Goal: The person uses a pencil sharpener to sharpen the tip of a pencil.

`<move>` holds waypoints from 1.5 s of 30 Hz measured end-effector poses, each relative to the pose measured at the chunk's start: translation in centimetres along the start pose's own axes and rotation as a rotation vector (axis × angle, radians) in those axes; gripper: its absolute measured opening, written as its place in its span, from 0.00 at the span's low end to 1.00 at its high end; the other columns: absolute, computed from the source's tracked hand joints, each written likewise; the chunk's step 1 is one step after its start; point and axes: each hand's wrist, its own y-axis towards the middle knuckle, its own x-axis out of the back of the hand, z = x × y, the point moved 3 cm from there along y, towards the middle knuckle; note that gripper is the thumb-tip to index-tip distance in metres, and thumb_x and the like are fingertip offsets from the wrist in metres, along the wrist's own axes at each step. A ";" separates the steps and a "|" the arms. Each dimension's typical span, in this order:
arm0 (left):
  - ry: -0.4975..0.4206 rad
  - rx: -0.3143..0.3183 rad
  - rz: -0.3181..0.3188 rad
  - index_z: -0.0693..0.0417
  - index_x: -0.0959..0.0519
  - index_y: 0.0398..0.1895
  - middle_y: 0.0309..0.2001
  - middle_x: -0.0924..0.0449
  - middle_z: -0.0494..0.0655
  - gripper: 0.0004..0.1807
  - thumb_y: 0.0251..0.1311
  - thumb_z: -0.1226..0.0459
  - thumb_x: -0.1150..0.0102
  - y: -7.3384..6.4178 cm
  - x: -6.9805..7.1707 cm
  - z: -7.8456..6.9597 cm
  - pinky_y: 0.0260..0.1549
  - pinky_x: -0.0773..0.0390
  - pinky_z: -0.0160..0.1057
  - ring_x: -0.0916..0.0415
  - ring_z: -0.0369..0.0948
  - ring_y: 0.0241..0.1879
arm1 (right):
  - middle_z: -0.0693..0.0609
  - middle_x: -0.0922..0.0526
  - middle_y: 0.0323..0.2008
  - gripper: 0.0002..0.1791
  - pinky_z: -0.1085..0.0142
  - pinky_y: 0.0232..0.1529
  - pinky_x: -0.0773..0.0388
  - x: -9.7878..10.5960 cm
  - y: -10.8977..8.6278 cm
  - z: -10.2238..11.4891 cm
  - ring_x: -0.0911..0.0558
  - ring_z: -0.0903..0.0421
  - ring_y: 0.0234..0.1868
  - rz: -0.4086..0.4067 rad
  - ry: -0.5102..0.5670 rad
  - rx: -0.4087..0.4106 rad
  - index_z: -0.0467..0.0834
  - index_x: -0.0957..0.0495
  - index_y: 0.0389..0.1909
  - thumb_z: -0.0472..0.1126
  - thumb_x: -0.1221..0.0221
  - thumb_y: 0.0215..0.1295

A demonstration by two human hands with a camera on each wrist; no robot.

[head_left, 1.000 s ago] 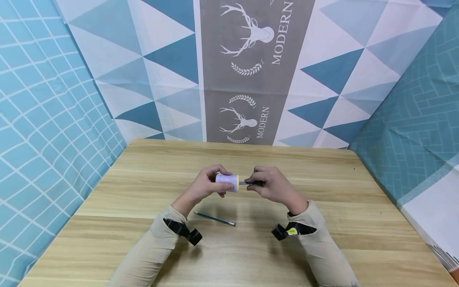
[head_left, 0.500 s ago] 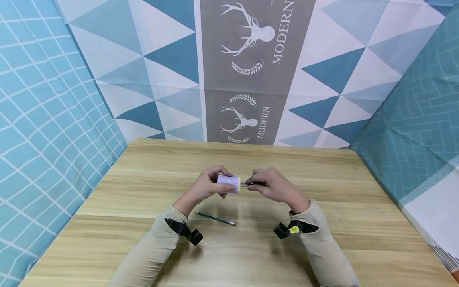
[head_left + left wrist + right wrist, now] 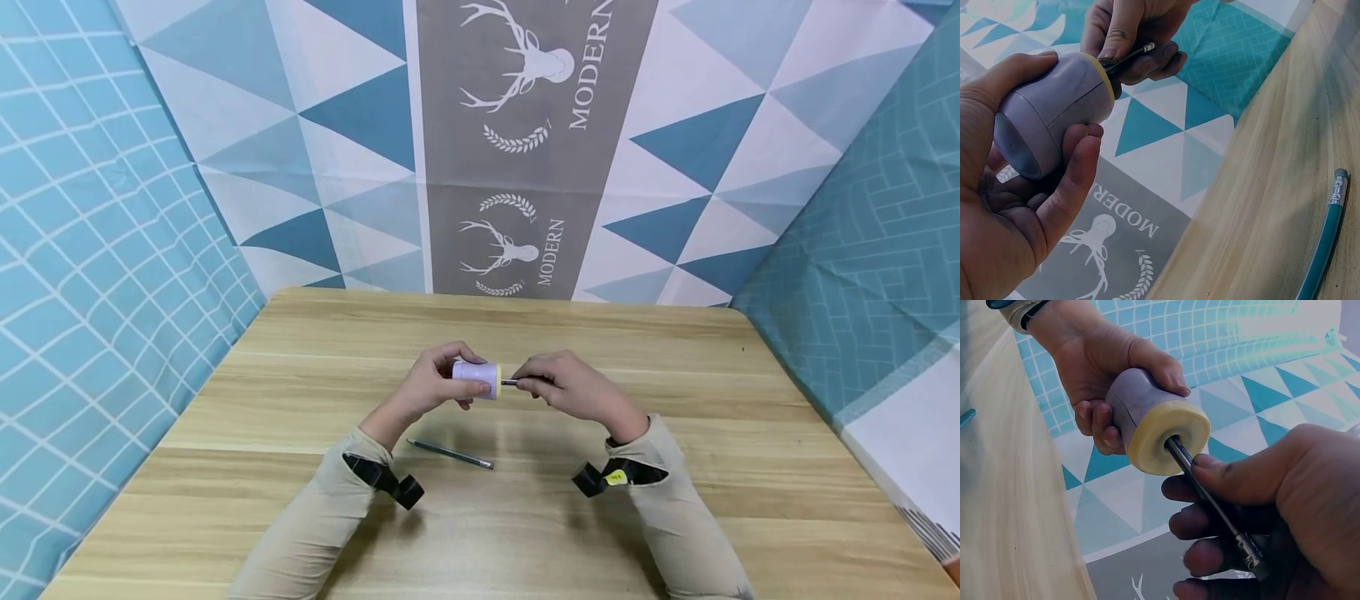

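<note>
My left hand [image 3: 420, 393] grips a lavender pencil sharpener [image 3: 472, 380] by its sides, thumb across the body, above the table. Its yellow end [image 3: 1172, 447] faces right and has a round hole. A dark pencil [image 3: 1213, 506] sits in that hole, its metal band and eraser pointing outward. My right hand [image 3: 573, 387] pinches this pencil between thumb and index finger, close to the yellow end, with the other fingers loosely bent below. The pencil's tip is hidden inside the sharpener. In the left wrist view the sharpener's rear end [image 3: 1019, 147] looks hollow.
A green pencil [image 3: 450, 453] with an eraser lies on the wooden table [image 3: 480, 533], below the hands and nearer the body. Patterned cloths [image 3: 510, 167] line the back and both sides of the table. Dark wrist cameras [image 3: 408, 492] hang beneath both wrists.
The right hand's fingers have shifted and rolled around the pencil, with the knuckles flatter now. The sharpener stays almost in place in the left hand. The green pencil has not moved.
</note>
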 end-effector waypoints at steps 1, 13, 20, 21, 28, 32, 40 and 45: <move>-0.001 -0.002 0.002 0.73 0.25 0.43 0.33 0.21 0.55 0.17 0.52 0.73 0.32 0.0 0.0 0.0 0.21 0.16 0.37 0.22 0.43 0.25 | 0.55 0.18 0.30 0.07 0.69 0.24 0.24 0.1 0.0 0.0 0.26 0.66 0.25 -0.007 0.008 0.005 0.38 0.16 0.41 0.32 0.42 0.70; -0.006 -0.028 0.009 0.74 0.25 0.43 0.33 0.21 0.55 0.17 0.52 0.75 0.33 0.1 0.0 -0.4 0.21 0.16 0.37 0.22 0.43 0.25 | 0.52 0.22 0.34 0.19 0.67 0.28 0.22 1.0 -0.4 0.8 0.24 0.58 0.32 -0.204 0.005 0.126 0.39 0.19 0.42 0.30 0.25 0.48; -0.002 -0.019 0.004 0.72 0.24 0.43 0.33 0.21 0.55 0.16 0.52 0.74 0.32 0.1 0.0 -0.2 0.22 0.16 0.37 0.22 0.44 0.26 | 0.51 0.22 0.30 0.16 0.68 0.27 0.21 0.5 -0.2 1.4 0.23 0.59 0.29 -0.260 -0.050 0.097 0.38 0.19 0.35 0.23 0.27 0.46; -0.002 -0.017 0.003 0.72 0.24 0.43 0.33 0.21 0.55 0.16 0.52 0.74 0.32 0.1 0.0 -0.1 0.22 0.16 0.37 0.22 0.44 0.26 | 0.51 0.21 0.30 0.15 0.68 0.27 0.20 0.5 -0.2 1.4 0.22 0.59 0.29 -0.262 -0.054 0.079 0.38 0.19 0.34 0.23 0.28 0.46; 0.006 -0.020 0.008 0.72 0.24 0.43 0.33 0.21 0.55 0.16 0.52 0.74 0.32 0.1 0.0 -0.1 0.21 0.16 0.37 0.22 0.44 0.26 | 0.51 0.19 0.29 0.10 0.68 0.26 0.22 0.3 -0.1 1.6 0.21 0.58 0.28 -0.249 -0.092 0.018 0.37 0.16 0.30 0.24 0.28 0.49; 0.010 -0.015 0.012 0.72 0.24 0.43 0.33 0.21 0.55 0.16 0.52 0.74 0.32 0.1 0.0 0.1 0.21 0.16 0.38 0.22 0.44 0.25 | 0.50 0.18 0.30 0.09 0.67 0.28 0.21 0.3 -0.2 1.7 0.20 0.57 0.30 -0.244 -0.107 0.043 0.37 0.16 0.31 0.24 0.29 0.50; -0.002 -0.002 -0.004 0.72 0.25 0.43 0.33 0.22 0.57 0.17 0.52 0.73 0.32 0.1 0.1 0.3 0.21 0.16 0.38 0.22 0.44 0.24 | 0.48 0.18 0.33 0.07 0.63 0.33 0.19 0.0 -0.1 1.5 0.21 0.53 0.34 -0.224 -0.162 0.037 0.36 0.17 0.34 0.26 0.32 0.56; -0.012 -0.001 -0.006 0.73 0.25 0.43 0.32 0.22 0.55 0.17 0.52 0.74 0.33 0.2 0.0 0.2 0.21 0.16 0.37 0.22 0.44 0.24 | 0.46 0.17 0.36 0.05 0.58 0.37 0.19 0.0 -0.1 1.5 0.20 0.50 0.38 -0.188 -0.197 0.017 0.36 0.17 0.37 0.27 0.34 0.59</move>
